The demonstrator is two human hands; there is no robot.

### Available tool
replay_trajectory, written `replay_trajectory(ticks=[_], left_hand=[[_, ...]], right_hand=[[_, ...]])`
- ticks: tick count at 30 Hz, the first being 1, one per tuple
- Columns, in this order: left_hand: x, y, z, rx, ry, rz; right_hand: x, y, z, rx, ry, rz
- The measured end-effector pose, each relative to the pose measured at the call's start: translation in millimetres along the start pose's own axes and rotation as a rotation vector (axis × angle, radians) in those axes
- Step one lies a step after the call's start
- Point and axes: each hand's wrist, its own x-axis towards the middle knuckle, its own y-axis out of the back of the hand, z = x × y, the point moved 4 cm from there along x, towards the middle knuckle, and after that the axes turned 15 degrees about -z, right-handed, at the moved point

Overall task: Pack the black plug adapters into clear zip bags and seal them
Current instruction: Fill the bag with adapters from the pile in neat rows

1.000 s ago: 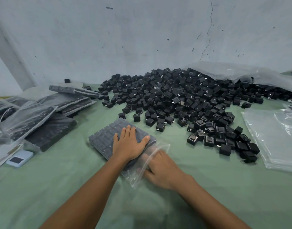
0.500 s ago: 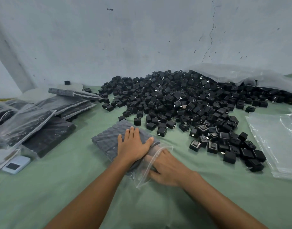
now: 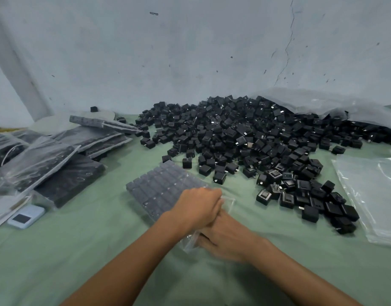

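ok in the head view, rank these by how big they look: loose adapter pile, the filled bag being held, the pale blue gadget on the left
1. loose adapter pile, by far
2. filled bag, though the left hand hides its near end
3. pale blue gadget, clearly smallest

The rear boundary is a pale grey-blue plastered wall (image 3: 190,51), matt and scuffed, carrying scattered small dark marks. A thin crack (image 3: 287,46) runs down it at upper right in an irregular line. At the left, a pale structural member (image 3: 17,69) slants diagonally across the wall. The work surface (image 3: 79,250) is covered in light green material with soft creases. Illumination is even and diffuse, producing faint shadows only.
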Motion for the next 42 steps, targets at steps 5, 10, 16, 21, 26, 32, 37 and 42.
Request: replay_trajectory(ticks=[5, 10, 16, 21, 26, 32, 37, 42], left_hand=[[2.4, 4.0, 1.0, -0.015, -0.032, 0.041], [-1.7, -5.1, -9.4, -0.124, 0.043, 0.069], [-14.2, -8.2, -23.9, -0.273, 0.132, 0.104], [-30.7, -22.1, -36.6, -0.363, 0.1, 0.236], [-61.3, -47.3, -64.7, -0.345, 0.235, 0.412], [-76.8, -49.5, -67.6, -0.363, 0.215, 0.449], [-91.1, -45.0, -45.3, -0.141, -0.019, 0.568], [-99.5, -44.1, -25.6, 0.032, -0.232, 0.619]], right_hand=[[12.5, 5.9, 4.0, -0.009, 0.008, 0.026], [0.3, 11.3, 5.1, 0.061, 0.018, 0.08], [-72.0, 22.6, 62.8, -0.032, -0.402, 0.341], [-86.9, 16.8, 109.3, 0.069, -0.798, 0.095], [-87.5, 13.5, 87.5, 0.207, -0.725, 0.211], [-88.1, 13.4, 37.6, 0.911, -0.597, 0.47], [-61.2, 3.7, -8.6, 1.528, -0.474, 0.607], [-51.1, 0.7, -23.6, 1.627, -0.389, 0.532]])
